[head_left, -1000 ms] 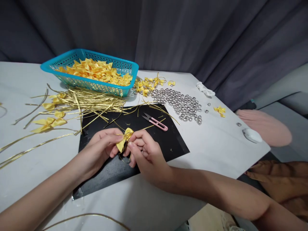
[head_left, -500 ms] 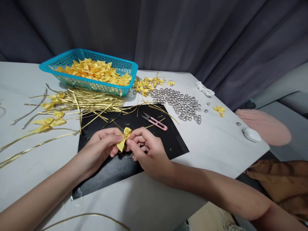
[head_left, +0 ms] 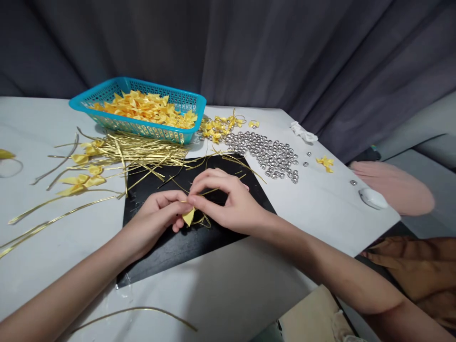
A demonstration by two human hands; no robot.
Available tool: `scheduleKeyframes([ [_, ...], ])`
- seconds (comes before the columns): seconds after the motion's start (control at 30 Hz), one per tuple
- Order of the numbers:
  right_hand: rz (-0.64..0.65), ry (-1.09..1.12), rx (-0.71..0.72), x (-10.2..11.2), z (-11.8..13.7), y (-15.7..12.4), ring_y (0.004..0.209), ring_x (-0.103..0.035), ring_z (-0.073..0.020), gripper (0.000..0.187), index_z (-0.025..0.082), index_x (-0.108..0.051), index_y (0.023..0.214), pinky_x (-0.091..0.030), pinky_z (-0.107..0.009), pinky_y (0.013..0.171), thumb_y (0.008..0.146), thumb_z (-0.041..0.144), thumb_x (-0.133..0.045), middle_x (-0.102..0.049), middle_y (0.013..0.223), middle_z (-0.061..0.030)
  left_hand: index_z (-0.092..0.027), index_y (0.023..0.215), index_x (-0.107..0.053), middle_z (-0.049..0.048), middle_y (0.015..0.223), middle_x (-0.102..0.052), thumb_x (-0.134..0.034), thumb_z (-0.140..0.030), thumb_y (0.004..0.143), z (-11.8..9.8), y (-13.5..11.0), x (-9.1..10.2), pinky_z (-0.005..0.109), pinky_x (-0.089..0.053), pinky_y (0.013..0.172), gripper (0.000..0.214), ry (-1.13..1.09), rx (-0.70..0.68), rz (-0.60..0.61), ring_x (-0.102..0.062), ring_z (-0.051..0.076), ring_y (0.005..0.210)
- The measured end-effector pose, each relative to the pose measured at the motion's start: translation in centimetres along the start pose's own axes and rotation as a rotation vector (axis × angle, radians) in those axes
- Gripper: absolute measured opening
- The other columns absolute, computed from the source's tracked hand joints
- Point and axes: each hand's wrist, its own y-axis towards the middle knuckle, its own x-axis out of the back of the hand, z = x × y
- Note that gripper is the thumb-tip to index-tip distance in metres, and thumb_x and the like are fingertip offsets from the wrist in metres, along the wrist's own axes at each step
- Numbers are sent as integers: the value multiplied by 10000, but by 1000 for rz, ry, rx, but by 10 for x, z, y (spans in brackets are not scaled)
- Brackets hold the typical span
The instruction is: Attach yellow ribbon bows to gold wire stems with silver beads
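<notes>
Both my hands meet over a black mat [head_left: 213, 237] on the white table. My left hand [head_left: 156, 216] pinches a small yellow ribbon bow [head_left: 188, 216]. My right hand [head_left: 228, 199] is closed too, its fingertips pinching a thin gold wire [head_left: 204, 221] at the bow's middle; the wire loops out below the bow. The right hand hides the pink snips that lay on the mat.
A blue basket [head_left: 142, 126] full of yellow bows stands at the back left. Gold wire strands [head_left: 135, 152] and loose bows [head_left: 80, 179] lie left of the mat. Silver beads [head_left: 270, 154] spread at the back right. A white object [head_left: 372, 198] lies near the table's right corner.
My right hand has lifted and moved forward over the bow, now covering the pink snips. The bow sits lower, mostly hidden between the fingers. The camera has shifted slightly.
</notes>
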Motion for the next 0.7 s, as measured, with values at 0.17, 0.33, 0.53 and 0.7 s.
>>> scheduleKeyframes([
  [0.17,-43,109,-1,-3,2,3,795,-538,-119,147,168,-499,684,-444,-269,772,824,146,-538,-559,806,-27,-177,514,-585,-60,451,-466,-676,-251,603,-1,-1,0,162,-315,378,147,25,-25,-5,-389,51,393],
  [0.33,-206,195,-56,-6,5,9,790,-532,-111,143,180,-467,718,-444,-249,747,851,180,-519,-544,803,-22,-176,493,-563,-67,433,-453,-699,-217,576,-1,-1,0,159,-314,383,165,35,-24,-9,-382,50,390],
  [0.53,-185,529,-252,-2,15,12,665,-601,-58,151,202,-384,790,-500,-212,706,938,225,-398,-614,701,30,-177,502,-574,-69,453,-472,-697,-228,616,0,0,0,145,-318,395,175,23,-25,-17,-397,45,407],
  [0.7,-228,616,-425,14,28,15,590,-616,-41,157,194,-394,786,-510,-169,604,942,211,-404,-622,631,57,-176,520,-591,-67,468,-486,-679,-230,649,0,-1,2,139,-324,397,165,28,-45,-14,-404,45,419],
])
